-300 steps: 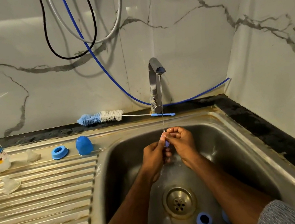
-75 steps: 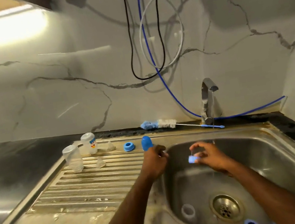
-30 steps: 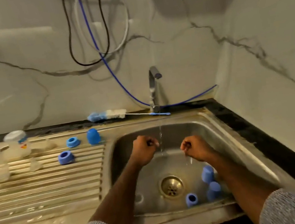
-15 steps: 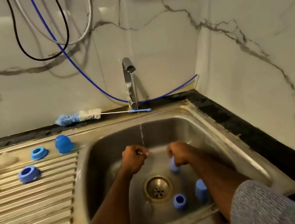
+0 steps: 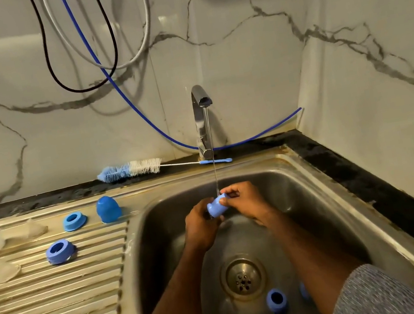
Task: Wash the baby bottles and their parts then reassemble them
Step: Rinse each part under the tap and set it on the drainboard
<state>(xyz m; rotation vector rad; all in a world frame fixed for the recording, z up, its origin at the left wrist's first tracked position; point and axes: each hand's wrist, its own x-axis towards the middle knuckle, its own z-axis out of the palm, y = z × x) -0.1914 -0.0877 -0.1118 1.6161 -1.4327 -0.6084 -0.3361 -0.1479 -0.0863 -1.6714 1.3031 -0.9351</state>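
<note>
Head view: left hand point(image 5: 201, 223) and right hand point(image 5: 246, 199) both grip blue cap point(image 5: 217, 206) at frame centre, under tap point(image 5: 202, 119) stream, above sink point(image 5: 334, 217) basin.

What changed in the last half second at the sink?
The right hand has lifted a blue cap off the basin floor up under the running water, and the left hand has closed in to grip it too. Two blue parts remain near the drain. The collars, dome cap and bottle brush are unmoved.
</note>
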